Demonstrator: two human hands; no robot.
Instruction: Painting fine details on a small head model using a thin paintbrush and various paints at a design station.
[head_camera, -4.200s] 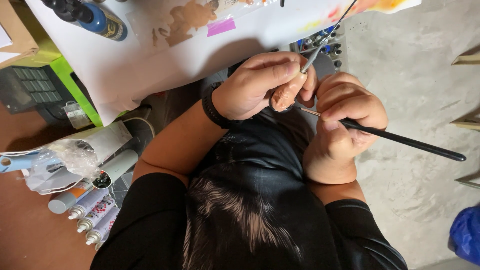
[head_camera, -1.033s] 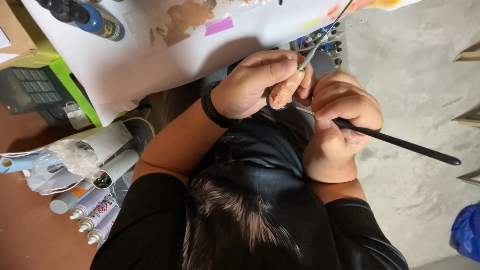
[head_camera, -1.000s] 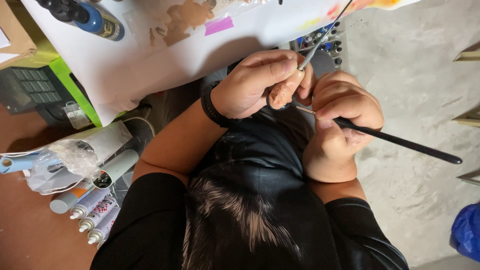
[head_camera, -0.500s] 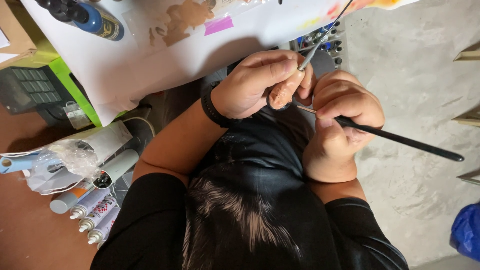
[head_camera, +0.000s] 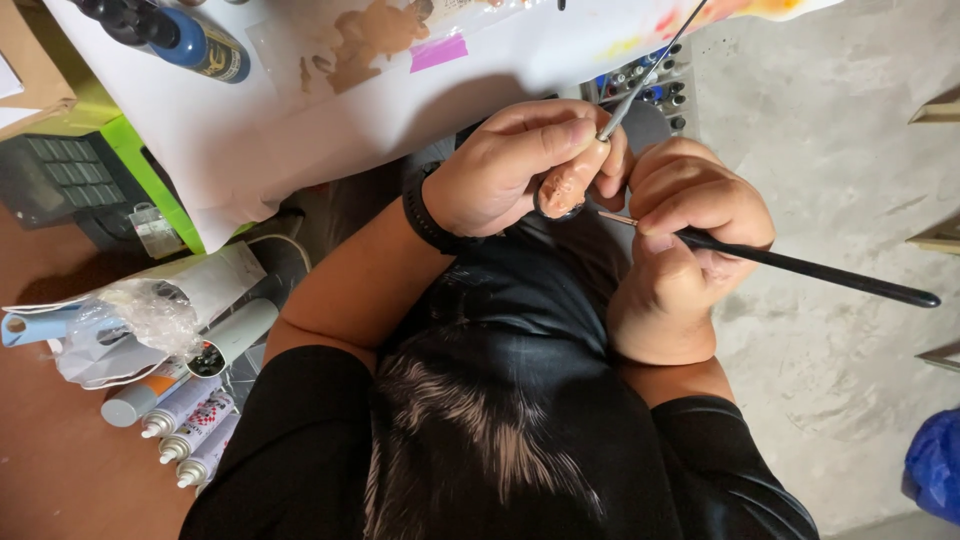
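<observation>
The left hand (head_camera: 515, 165) grips a small flesh-coloured figure (head_camera: 566, 183) on a wire. The right hand (head_camera: 690, 215), barely shifted since earlier, pinches a black paintbrush (head_camera: 800, 268), its tip touching the figure.

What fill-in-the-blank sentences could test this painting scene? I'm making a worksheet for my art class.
1. The right hand holds a thin ____ with a black handle.
2. The left hand pinches a small peach-coloured piece on a metal rod, and its wrist wears a ____ band.
3. The pink patch lies on the white ____ above the hands.

Missing words: brush; black; paper
</observation>
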